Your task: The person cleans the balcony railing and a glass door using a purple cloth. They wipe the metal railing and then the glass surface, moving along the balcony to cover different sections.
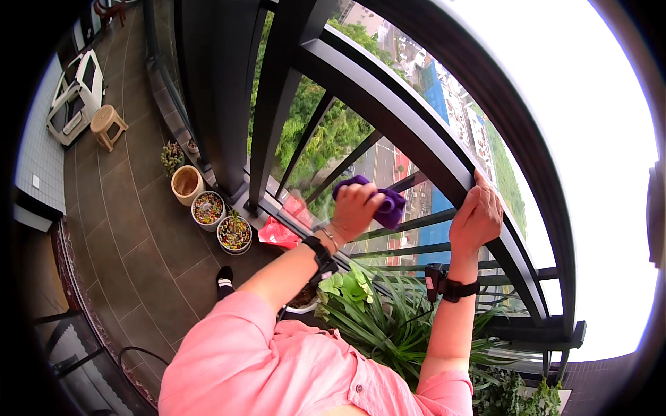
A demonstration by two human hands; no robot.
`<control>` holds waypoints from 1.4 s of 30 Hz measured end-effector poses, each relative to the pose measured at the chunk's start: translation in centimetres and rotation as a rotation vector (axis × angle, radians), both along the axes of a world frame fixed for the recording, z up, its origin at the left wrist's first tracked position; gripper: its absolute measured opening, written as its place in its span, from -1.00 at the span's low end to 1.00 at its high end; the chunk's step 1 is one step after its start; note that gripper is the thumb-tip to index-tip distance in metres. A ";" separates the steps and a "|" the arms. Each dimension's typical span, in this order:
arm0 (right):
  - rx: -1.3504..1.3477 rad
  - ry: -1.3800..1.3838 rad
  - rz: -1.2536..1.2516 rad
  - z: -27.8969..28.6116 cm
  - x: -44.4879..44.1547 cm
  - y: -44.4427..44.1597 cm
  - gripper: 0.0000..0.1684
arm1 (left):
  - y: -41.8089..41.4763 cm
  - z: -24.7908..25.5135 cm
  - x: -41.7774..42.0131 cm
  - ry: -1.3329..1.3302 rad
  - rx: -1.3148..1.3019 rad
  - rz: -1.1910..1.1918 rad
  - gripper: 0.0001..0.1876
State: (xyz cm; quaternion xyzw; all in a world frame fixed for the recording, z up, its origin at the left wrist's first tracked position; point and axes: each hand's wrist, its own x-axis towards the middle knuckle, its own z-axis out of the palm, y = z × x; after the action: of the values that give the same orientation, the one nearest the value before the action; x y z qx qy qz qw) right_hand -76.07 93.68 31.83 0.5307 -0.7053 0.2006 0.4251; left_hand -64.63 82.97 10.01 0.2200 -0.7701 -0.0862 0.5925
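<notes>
My left hand [356, 208] holds a bunched purple cloth [394, 209], its fingers bent over it, in front of the glass and dark bars of the balcony railing. A bracelet and a black strap sit on that wrist. On the right, my right hand [476, 218] grips the dark metal top rail [437, 161], thumb on the near side; its far fingers are partly hidden. That wrist carries a black strap with a small device. Below the hands, a long-leaved green plant [390, 322] stands close to my body, with a red plastic bag [279, 233] on the floor to the left.
Potted succulents [234, 232], an empty beige pot [187, 183] and a small spiky plant [171, 156] line the railing's foot at left. Farther off are a beige plastic stool [108, 125] and a white-framed carrier [78, 99]. More foliage [499, 390] grows at lower right.
</notes>
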 end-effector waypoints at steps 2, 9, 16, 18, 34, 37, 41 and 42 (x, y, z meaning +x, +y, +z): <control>0.005 -0.015 -0.010 -0.2 -0.2 0.0 -0.62 | -1.6 -2.5 1.3 -0.035 0.076 0.017 -0.52; -0.060 0.028 -0.019 -0.4 0.1 -0.7 -0.65 | -5.5 9.6 2.2 0.258 0.094 0.154 -0.41; -0.072 0.036 -0.046 -0.6 -0.1 -0.3 -0.61 | -0.9 -4.0 1.0 -0.051 0.141 0.041 -0.46; -0.071 0.046 -0.041 -0.2 0.2 -0.5 -0.60 | 0.9 -10.0 1.7 -0.219 0.300 0.004 -0.46; -0.054 0.066 -0.061 -0.5 0.0 0.0 -0.55 | -1.0 -9.7 0.5 0.069 0.373 0.168 -0.52; -0.041 0.075 -0.069 -0.5 0.0 -0.3 -0.54 | 1.6 -16.0 1.0 -0.096 0.852 0.213 -0.49; -0.049 0.102 -0.037 -0.5 0.0 -0.5 -0.52 | 1.6 -13.3 -2.2 0.339 1.158 0.185 -0.58; -0.051 0.104 -0.045 -0.7 -0.5 -0.4 -0.52 | 1.9 -10.1 -2.2 0.367 1.081 0.172 -0.57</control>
State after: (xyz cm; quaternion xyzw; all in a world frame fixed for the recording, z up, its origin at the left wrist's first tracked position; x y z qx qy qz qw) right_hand -76.57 93.32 31.08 0.5133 -0.6888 0.1809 0.4789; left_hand -66.79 84.84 -0.06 0.5349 -0.4807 -0.4556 0.5246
